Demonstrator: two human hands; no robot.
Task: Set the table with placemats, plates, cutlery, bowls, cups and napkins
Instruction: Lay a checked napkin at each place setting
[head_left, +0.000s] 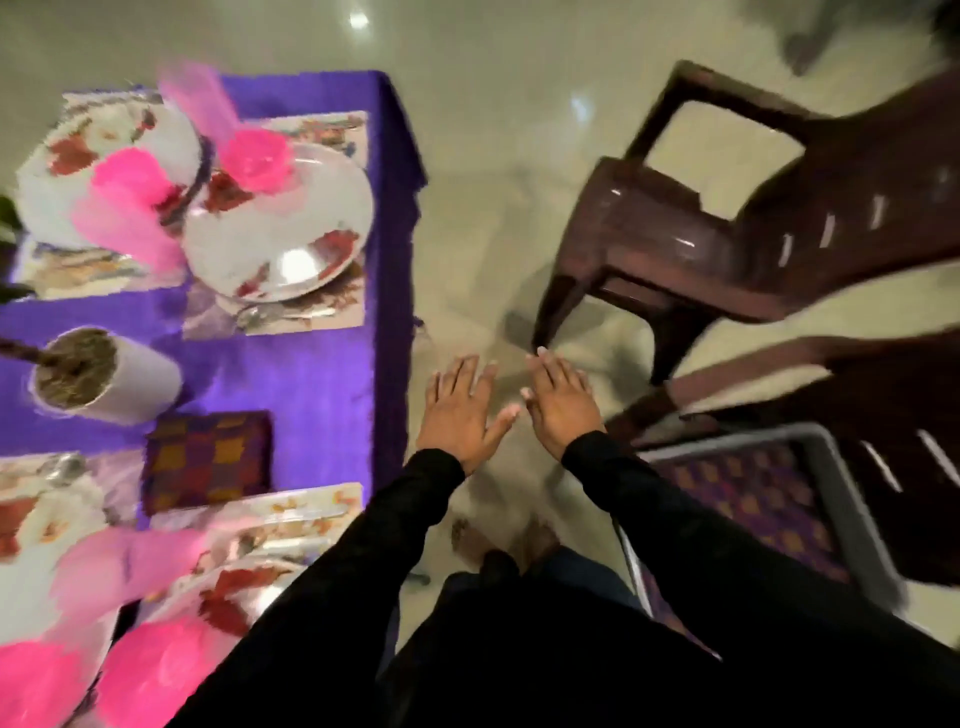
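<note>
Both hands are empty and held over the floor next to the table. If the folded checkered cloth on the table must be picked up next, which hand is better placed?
Probably the left hand. It is open and lies nearer the purple table, where the checkered cloth rests. The right hand, also open, is farther, toward the brown chair.

No lettering, label, brand, number or sign can be read on anything here.

Plates (280, 218) on placemats (332, 312) cover the table (322, 374) at left; a chair (727, 234) stands right of it.
</note>
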